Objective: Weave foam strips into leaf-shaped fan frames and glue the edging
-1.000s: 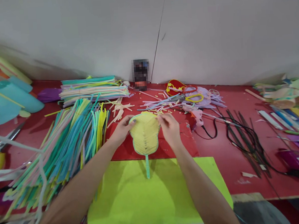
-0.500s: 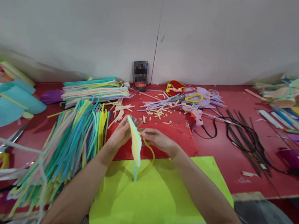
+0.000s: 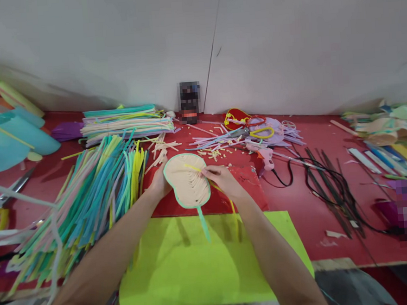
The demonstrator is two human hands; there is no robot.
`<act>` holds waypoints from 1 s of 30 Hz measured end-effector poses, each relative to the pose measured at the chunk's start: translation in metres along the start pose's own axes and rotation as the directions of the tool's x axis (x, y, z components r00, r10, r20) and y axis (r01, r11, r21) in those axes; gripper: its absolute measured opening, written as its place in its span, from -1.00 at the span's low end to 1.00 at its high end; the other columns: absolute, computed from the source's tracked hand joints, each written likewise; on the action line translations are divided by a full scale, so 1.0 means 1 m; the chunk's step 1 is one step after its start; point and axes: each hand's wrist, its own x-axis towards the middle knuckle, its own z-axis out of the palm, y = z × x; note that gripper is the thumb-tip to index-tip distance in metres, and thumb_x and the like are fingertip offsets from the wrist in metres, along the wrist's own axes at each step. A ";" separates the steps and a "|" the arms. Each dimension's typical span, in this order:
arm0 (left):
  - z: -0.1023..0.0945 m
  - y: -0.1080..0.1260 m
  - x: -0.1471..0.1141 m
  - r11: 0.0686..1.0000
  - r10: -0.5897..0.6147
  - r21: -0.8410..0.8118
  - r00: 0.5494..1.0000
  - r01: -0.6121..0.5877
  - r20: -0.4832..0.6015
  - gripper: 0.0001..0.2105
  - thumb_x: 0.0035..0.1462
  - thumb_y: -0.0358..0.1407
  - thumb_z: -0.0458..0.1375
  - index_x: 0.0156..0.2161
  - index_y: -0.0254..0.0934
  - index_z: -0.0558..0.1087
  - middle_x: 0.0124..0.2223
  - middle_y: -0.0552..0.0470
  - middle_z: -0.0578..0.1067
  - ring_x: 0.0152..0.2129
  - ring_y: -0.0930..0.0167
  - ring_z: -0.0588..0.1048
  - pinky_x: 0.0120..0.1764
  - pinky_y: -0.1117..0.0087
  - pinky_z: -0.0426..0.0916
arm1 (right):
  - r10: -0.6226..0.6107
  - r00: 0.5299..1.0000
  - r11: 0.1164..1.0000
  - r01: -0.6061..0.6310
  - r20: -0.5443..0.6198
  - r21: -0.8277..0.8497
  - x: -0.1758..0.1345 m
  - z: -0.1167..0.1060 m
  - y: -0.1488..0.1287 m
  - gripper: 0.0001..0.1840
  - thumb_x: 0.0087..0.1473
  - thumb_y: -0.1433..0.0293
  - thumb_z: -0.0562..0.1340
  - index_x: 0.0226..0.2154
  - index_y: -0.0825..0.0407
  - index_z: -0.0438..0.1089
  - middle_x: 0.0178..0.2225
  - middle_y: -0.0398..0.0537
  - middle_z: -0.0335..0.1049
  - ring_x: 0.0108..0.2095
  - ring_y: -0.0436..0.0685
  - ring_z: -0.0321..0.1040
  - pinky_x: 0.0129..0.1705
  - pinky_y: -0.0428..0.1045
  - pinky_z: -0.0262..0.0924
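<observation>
Cream fan — long axis aslant, handle lower-right

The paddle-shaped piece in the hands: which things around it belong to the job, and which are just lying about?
Belongs, it seems:
paddle-shaped piece, in the left hand
yellow strip, pinched by the right hand
yellow-green sheet beneath
loose strips, perhaps as stock

Lying about, untouched now:
pink glue gun
scissors at the far left
blue roll

On the red tabletop, a pink glue gun is laid; coloured strips are heaped left of it, dark sticks right.
</observation>
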 end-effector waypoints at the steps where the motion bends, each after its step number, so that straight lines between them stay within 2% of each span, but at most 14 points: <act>1: 0.001 0.002 0.000 1.000 -0.024 -0.002 1.000 0.024 0.011 -0.42 0.03 0.16 -0.03 -0.20 -0.37 0.47 -0.21 -0.19 0.55 -0.14 0.14 0.47 -0.09 0.13 0.35 | -0.012 1.000 0.999 0.011 -0.022 -0.053 0.000 -0.003 0.000 -0.68 -0.02 0.15 0.22 -0.44 0.07 0.49 -0.37 -0.07 0.46 -0.29 0.04 0.32 -0.15 -0.03 0.11; 3: 0.004 0.005 -0.001 0.999 -0.032 0.015 0.999 0.031 0.019 -0.43 0.02 0.15 0.00 -0.20 -0.37 0.47 -0.24 -0.17 0.56 -0.20 0.18 0.50 -0.14 0.19 0.37 | -0.026 0.999 0.988 0.022 -0.027 -0.153 0.000 -0.010 0.000 -0.67 0.01 0.14 0.20 -0.41 0.06 0.50 -0.36 -0.07 0.47 -0.28 0.05 0.33 -0.14 -0.02 0.11; 6: 0.008 0.007 -0.007 0.995 0.025 0.101 0.999 -0.022 -0.034 -0.63 -0.07 -0.10 0.24 -0.21 -0.35 0.46 -0.28 -0.08 0.56 -0.36 0.33 0.52 -0.26 0.34 0.38 | -0.072 0.997 0.960 0.066 -0.016 -0.271 -0.002 -0.019 -0.004 -0.67 0.04 0.14 0.17 -0.38 0.03 0.50 -0.31 -0.06 0.44 -0.28 0.04 0.34 -0.16 -0.03 0.16; 9: 0.010 0.006 -0.012 0.987 0.009 0.158 0.998 0.000 -0.055 -0.68 -0.12 -0.23 0.30 -0.22 -0.33 0.48 -0.29 -0.03 0.56 -0.42 0.41 0.50 -0.31 0.43 0.36 | -0.232 0.963 0.905 0.161 -0.139 -0.395 -0.004 -0.030 -0.012 -0.70 0.08 0.17 0.16 -0.32 0.01 0.49 -0.27 -0.04 0.38 -0.30 0.04 0.32 -0.25 -0.04 0.20; 11: 0.012 0.005 -0.014 0.982 -0.025 0.187 1.000 0.027 -0.009 -0.69 -0.10 -0.21 0.28 -0.22 -0.33 0.49 -0.27 -0.04 0.56 -0.41 0.42 0.50 -0.30 0.43 0.35 | -0.388 0.905 0.817 0.249 -0.177 -0.519 -0.006 -0.035 -0.019 -0.75 0.10 0.22 0.15 -0.29 -0.02 0.48 -0.28 -0.05 0.35 -0.29 0.05 0.31 -0.24 -0.03 0.21; 13: 0.013 0.003 -0.017 0.975 -0.037 0.222 0.997 0.022 0.065 -0.67 -0.06 -0.17 0.26 -0.19 -0.34 0.49 -0.23 -0.07 0.56 -0.37 0.40 0.50 -0.27 0.42 0.35 | -0.493 0.863 0.699 0.319 -0.107 -0.640 -0.008 -0.036 -0.023 -0.78 0.13 0.28 0.14 -0.27 -0.05 0.48 -0.30 -0.06 0.34 -0.28 0.05 0.30 -0.20 -0.02 0.21; 17: 0.017 0.002 -0.020 0.953 -0.046 0.303 0.985 -0.007 0.168 -0.59 -0.01 -0.09 0.20 -0.12 -0.34 0.48 -0.15 -0.13 0.54 -0.30 0.33 0.50 -0.21 0.37 0.33 | -0.542 0.836 0.441 0.369 0.085 -0.818 -0.011 -0.028 -0.022 -0.76 0.17 0.37 0.08 -0.23 -0.08 0.46 -0.29 -0.05 0.34 -0.22 0.06 0.27 -0.17 -0.03 0.20; 20: 0.018 0.001 -0.021 0.933 -0.062 0.360 0.981 -0.008 0.184 -0.55 -0.11 -0.12 0.27 -0.10 -0.33 0.47 -0.12 -0.12 0.54 -0.27 0.29 0.50 -0.17 0.32 0.33 | -0.556 0.822 0.333 0.357 0.124 -0.873 -0.010 -0.021 -0.017 -0.77 0.16 0.39 0.09 -0.22 -0.08 0.45 -0.28 -0.05 0.34 -0.22 0.07 0.26 -0.19 -0.05 0.20; 22: 0.018 0.000 -0.021 0.920 -0.046 0.390 0.981 -0.032 0.189 -0.53 -0.16 -0.16 0.31 -0.10 -0.34 0.46 -0.12 -0.11 0.53 -0.26 0.29 0.49 -0.15 0.30 0.32 | -0.566 0.818 0.337 0.340 0.100 -0.878 -0.009 -0.018 -0.014 -0.78 0.16 0.38 0.10 -0.22 -0.09 0.45 -0.28 -0.06 0.34 -0.22 0.06 0.27 -0.19 -0.06 0.20; 25: 0.018 -0.001 -0.019 0.901 0.001 0.427 0.985 -0.076 0.174 -0.54 -0.15 -0.18 0.30 -0.10 -0.34 0.46 -0.13 -0.11 0.53 -0.26 0.30 0.48 -0.14 0.28 0.32 | -0.584 0.812 0.424 0.302 -0.003 -0.854 -0.009 -0.010 -0.013 -0.77 0.17 0.35 0.09 -0.22 -0.05 0.44 -0.30 -0.05 0.32 -0.24 0.05 0.29 -0.19 -0.07 0.21; 28: 0.018 -0.003 -0.017 0.877 0.105 0.459 0.989 -0.141 0.102 -0.59 -0.12 -0.18 0.28 -0.13 -0.33 0.47 -0.17 -0.09 0.54 -0.29 0.31 0.48 -0.16 0.29 0.33 | -0.578 0.808 0.508 0.248 -0.112 -0.825 -0.011 0.006 -0.015 -0.77 0.18 0.31 0.07 -0.27 -0.03 0.43 -0.29 -0.03 0.29 -0.28 0.04 0.30 -0.21 -0.07 0.21; 30: 0.018 -0.003 -0.016 0.863 0.174 0.473 0.984 -0.174 0.045 -0.61 -0.11 -0.16 0.26 -0.16 -0.33 0.47 -0.19 -0.08 0.54 -0.31 0.32 0.48 -0.19 0.31 0.34 | -0.550 0.825 0.530 0.224 -0.130 -0.817 -0.013 0.017 -0.017 -0.76 0.17 0.29 0.07 -0.33 -0.02 0.42 -0.30 -0.02 0.28 -0.31 0.04 0.28 -0.22 -0.06 0.20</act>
